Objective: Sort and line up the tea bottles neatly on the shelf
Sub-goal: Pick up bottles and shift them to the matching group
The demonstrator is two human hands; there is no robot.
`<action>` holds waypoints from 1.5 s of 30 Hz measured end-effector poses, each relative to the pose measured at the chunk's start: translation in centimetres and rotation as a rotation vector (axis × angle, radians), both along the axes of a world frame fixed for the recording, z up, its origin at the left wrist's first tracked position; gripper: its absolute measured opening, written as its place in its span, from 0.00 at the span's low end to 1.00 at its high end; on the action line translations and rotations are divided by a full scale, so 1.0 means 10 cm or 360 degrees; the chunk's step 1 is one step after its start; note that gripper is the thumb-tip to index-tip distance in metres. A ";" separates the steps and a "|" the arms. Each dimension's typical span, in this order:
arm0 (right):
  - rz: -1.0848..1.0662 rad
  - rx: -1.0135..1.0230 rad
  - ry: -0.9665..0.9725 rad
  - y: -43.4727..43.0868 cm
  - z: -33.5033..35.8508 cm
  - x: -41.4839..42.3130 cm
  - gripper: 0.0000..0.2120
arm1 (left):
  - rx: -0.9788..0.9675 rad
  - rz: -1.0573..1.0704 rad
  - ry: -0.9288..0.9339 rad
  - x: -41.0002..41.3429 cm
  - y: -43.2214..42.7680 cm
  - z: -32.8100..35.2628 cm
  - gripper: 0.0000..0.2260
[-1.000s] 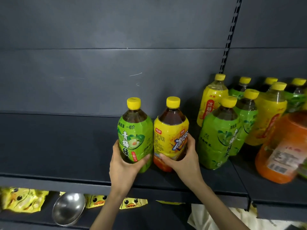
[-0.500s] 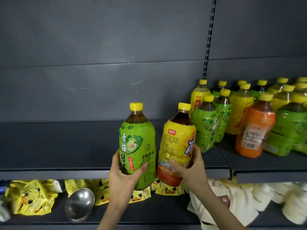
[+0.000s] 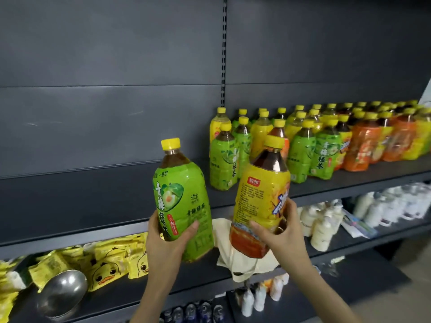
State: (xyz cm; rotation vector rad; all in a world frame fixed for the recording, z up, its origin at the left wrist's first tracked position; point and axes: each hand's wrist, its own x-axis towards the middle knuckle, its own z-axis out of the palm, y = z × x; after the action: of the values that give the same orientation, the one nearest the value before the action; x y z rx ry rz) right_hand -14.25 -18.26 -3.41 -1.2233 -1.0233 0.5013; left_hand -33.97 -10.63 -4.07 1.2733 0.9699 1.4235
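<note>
My left hand [image 3: 166,247] grips the lower part of a green-labelled tea bottle [image 3: 180,197] with a yellow cap. My right hand [image 3: 283,231] grips a yellow-and-orange-labelled tea bottle [image 3: 260,199], tilted slightly right. Both bottles are held in the air in front of the dark shelf [image 3: 93,206], off its surface. To the right, several green, yellow and orange tea bottles [image 3: 310,145] stand crowded and mixed on the same shelf.
The left stretch of the tea shelf is bare. Below it lie yellow duck-print packets [image 3: 109,259], a metal bowl [image 3: 61,292], a cream cloth [image 3: 245,264] and white bottles [image 3: 324,227]. Small bottles stand on the lowest shelf [image 3: 254,299].
Both hands have lifted the two bottles off the shelf and pulled them back toward me. The view has swung right, showing more of the crowded bottles.
</note>
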 end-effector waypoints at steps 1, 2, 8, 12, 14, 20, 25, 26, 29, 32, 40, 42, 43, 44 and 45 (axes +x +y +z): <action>-0.0027 0.0003 -0.0005 -0.06 0.01 0.07 0.43 | 0.0009 -0.0019 -0.0008 0.06 -0.02 0.02 0.34; -0.0055 0.0011 -0.0008 -0.12 0.03 0.14 0.42 | 0.0022 -0.0040 -0.0011 0.13 -0.04 0.04 0.34; -0.0175 0.0067 0.0025 -0.41 0.04 0.59 0.37 | 0.0101 -0.0190 0.0032 0.65 -0.15 0.02 0.32; -0.0235 0.0067 0.0037 -0.61 0.02 1.01 0.35 | 0.0089 -0.0262 0.0011 1.15 -0.30 0.01 0.31; -0.0253 0.0068 0.0033 -0.75 -0.01 1.28 0.33 | 0.0092 -0.0278 -0.0014 1.44 -0.40 0.01 0.29; -0.0363 -0.0008 0.0010 -1.28 -0.05 2.17 0.35 | -0.0015 -0.0351 -0.0138 2.34 -0.76 -0.06 0.32; -0.0383 -0.0051 0.0026 -1.75 -0.03 2.84 0.33 | -0.0067 -0.0372 -0.0176 3.03 -1.12 -0.16 0.32; -0.0389 -0.0056 0.0039 -1.83 -0.03 2.95 0.33 | -0.0074 -0.0390 -0.0182 3.16 -1.18 -0.19 0.31; -0.0457 -0.0080 0.0069 -2.00 -0.09 3.26 0.41 | -0.0110 -0.0435 -0.0169 3.48 -1.31 -0.27 0.30; -0.0548 -0.0099 0.0129 -2.06 -0.16 3.54 0.43 | -0.0137 -0.0461 -0.0113 3.76 -1.33 -0.31 0.30; -0.0685 -0.0105 0.0195 -1.75 -0.31 4.37 0.35 | -0.0136 -0.0561 -0.0065 4.62 -0.92 -0.32 0.40; -0.0722 -0.0113 0.0160 -1.58 -0.33 4.60 0.35 | -0.0091 -0.0557 -0.0036 4.85 -0.75 -0.37 0.37; -0.0740 -0.0113 0.0152 -1.50 -0.34 4.72 0.33 | -0.0068 -0.0556 -0.0025 4.96 -0.67 -0.36 0.36; -0.0752 -0.0106 0.0147 -1.41 -0.34 4.84 0.32 | -0.0049 -0.0554 -0.0017 5.07 -0.61 -0.36 0.35; -0.0751 -0.0109 0.0139 -1.34 -0.33 4.95 0.31 | -0.0028 -0.0556 -0.0005 5.17 -0.55 -0.35 0.35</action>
State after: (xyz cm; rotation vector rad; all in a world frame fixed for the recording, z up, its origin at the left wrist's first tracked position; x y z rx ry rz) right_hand 35.27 -31.64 -6.69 -1.4371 -0.6172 0.2182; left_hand 17.75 -16.13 -7.58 1.3514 0.7132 1.1424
